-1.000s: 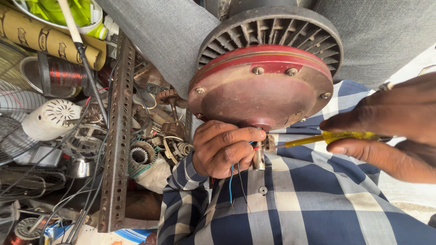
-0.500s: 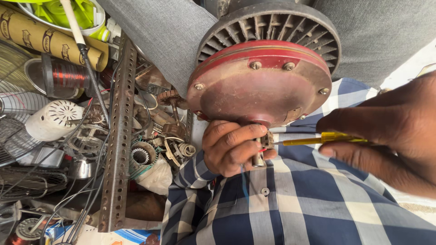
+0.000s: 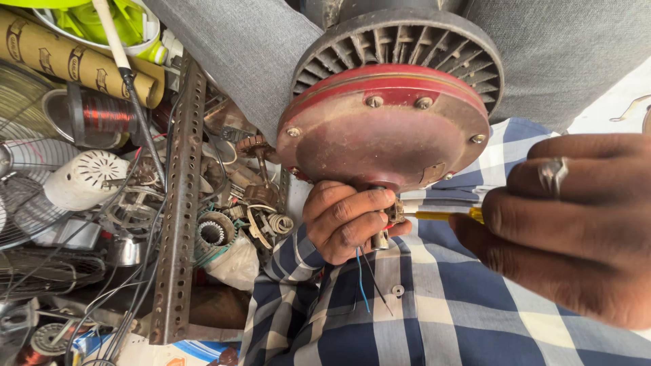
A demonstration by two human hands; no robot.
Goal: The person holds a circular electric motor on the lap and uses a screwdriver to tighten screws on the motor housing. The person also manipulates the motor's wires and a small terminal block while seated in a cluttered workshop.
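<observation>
While the red fan motor (image 3: 386, 129) rests against the grey trouser legs (image 3: 230, 54) at the top of the view, the left hand (image 3: 346, 220) closes its fingers around the short shaft (image 3: 380, 237) that projects from the motor's underside. A blue wire (image 3: 361, 281) and a black wire (image 3: 376, 285) hang from that grip over the checked shirt (image 3: 407, 318). The right hand (image 3: 569, 224), which wears a ring (image 3: 550, 175), is wrapped tightly around a yellow-handled screwdriver (image 3: 447, 215); its tip meets the shaft just beside the left fingers. This hand fills the right edge and hides most of the handle. To the left stands a perforated metal angle bar (image 3: 178, 210); beyond it lie a copper wire spool (image 3: 102, 115), a white plastic cap (image 3: 85, 177), a cardboard tube (image 3: 61, 57) and wire fan guards (image 3: 27, 156).
</observation>
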